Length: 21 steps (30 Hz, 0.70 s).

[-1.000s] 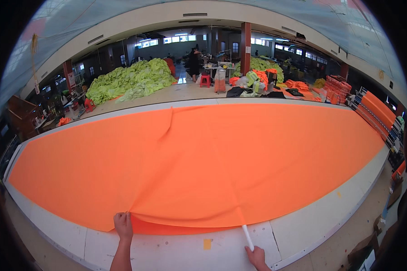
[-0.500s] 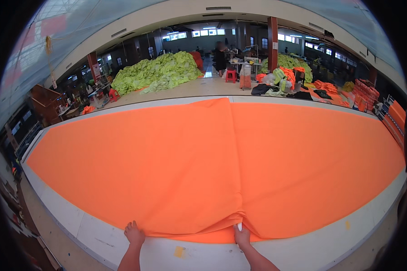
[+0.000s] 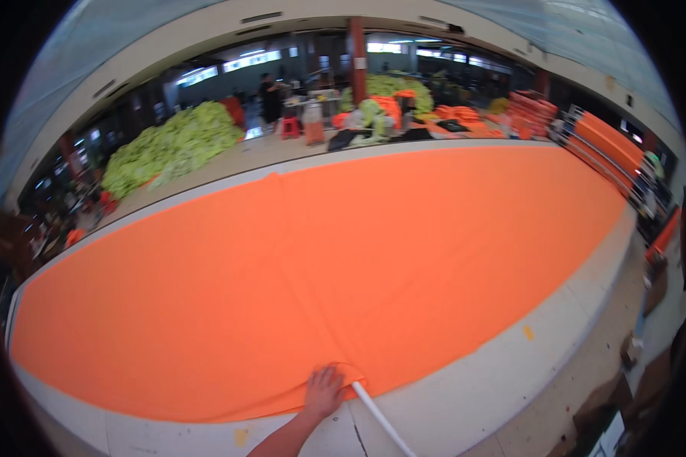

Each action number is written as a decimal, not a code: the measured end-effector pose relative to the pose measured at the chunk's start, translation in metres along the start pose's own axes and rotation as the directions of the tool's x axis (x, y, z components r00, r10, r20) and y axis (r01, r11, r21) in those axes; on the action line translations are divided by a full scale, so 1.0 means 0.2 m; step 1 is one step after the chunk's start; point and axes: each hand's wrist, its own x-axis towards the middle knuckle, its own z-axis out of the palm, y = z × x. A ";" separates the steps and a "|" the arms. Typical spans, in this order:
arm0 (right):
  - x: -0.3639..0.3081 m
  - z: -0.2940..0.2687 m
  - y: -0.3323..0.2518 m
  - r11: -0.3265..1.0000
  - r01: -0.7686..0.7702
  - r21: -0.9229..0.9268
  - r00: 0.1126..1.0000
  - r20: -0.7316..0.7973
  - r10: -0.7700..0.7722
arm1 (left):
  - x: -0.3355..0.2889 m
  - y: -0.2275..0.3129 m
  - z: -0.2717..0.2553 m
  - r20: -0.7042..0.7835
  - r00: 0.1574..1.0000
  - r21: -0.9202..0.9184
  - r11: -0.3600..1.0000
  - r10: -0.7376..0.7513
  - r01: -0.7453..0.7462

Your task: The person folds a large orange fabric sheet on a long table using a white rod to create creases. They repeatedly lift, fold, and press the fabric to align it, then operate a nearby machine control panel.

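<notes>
A wide sheet of bright orange fabric point(image 3: 206, 305) lies over a long pale table. My left hand point(image 3: 325, 392) rests on its near edge, fingers laid out on a small raised fold. Just right of that hand, a slim white rod or tube point(image 3: 379, 417) comes out from beneath the fabric and runs down to the picture's lower edge. How far it reaches under the cloth is hidden. A low crease crosses the fabric from my hand toward the far side. My right hand is out of the picture.
The pale table's near border point(image 3: 465, 396) carries small yellow marks. Beyond the far edge are a heap of lime-green fabric point(image 3: 175, 145), a red stool point(image 3: 290, 127), a standing person point(image 3: 270, 99) and a reddish pillar point(image 3: 357, 61). Rolled orange fabric point(image 3: 606, 141) sits on a rack at right.
The view has swung to the right. My left hand moved right along the near edge to the fold; my right hand left the picture. The white rod now sticks out, and the tall ridge is flatter.
</notes>
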 end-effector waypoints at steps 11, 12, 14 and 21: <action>-1.26 -0.29 0.68 0.895 -0.339 -0.289 0.933 -0.229 0.279 | -0.39 0.48 0.12 0.662 0.646 -0.718 -0.073 -0.379 0.693; -1.48 -0.36 0.75 0.808 -0.489 -0.330 0.872 -0.225 0.435 | -0.39 0.58 0.15 0.700 0.624 -0.705 -0.199 -0.346 0.681; -1.94 -0.54 0.98 0.599 -0.436 -0.672 0.888 -0.430 0.164 | -0.40 0.70 0.15 0.762 0.581 -0.644 -0.436 -0.286 0.629; -3.39 -1.19 1.55 -0.208 -0.931 0.299 -0.359 -0.849 0.387 | -0.32 1.16 0.12 0.734 0.619 -0.609 -0.674 -0.279 0.418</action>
